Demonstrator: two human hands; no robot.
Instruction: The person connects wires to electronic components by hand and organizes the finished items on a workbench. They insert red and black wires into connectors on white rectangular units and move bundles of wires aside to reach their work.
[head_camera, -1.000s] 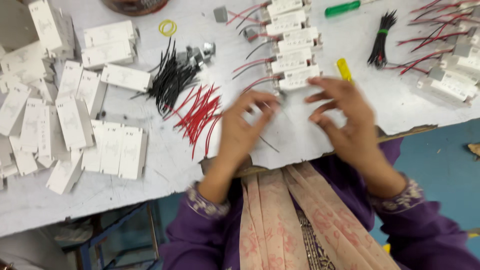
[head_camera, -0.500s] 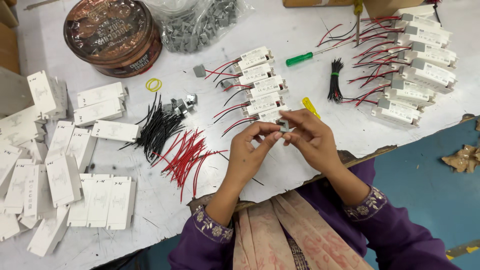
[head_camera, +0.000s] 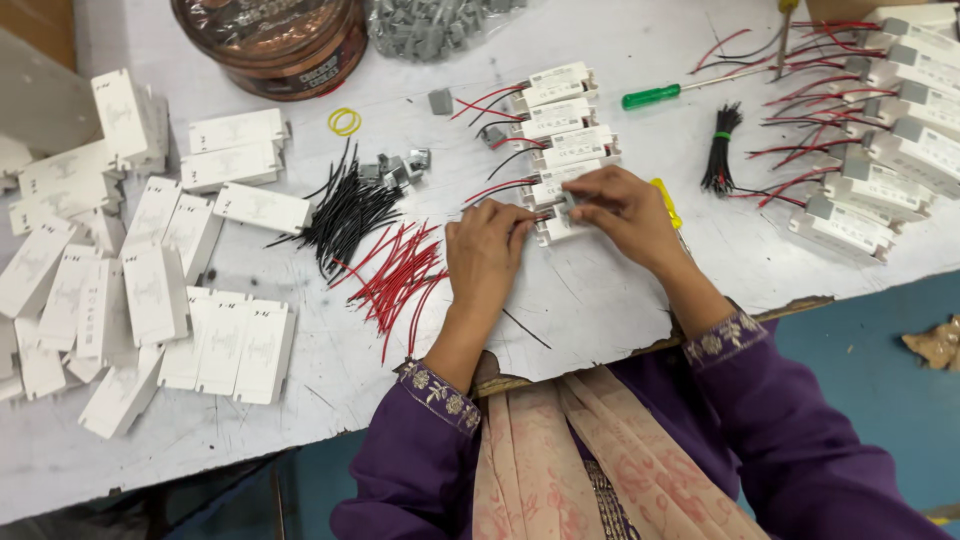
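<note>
Both hands meet on a small white box (head_camera: 552, 228) in the middle of the table (head_camera: 600, 300). The left hand (head_camera: 487, 252) presses it down with fingers together. The right hand (head_camera: 622, 205) pinches a little grey piece (head_camera: 568, 200) at its top.

The box looks light, hard and smooth, so it is best held by its long sides. Its thin wires bend easily.

The table is white and scratched. Red wires (head_camera: 400, 275) and black wires (head_camera: 345, 215) lie to the left, more boxes all around.
</note>
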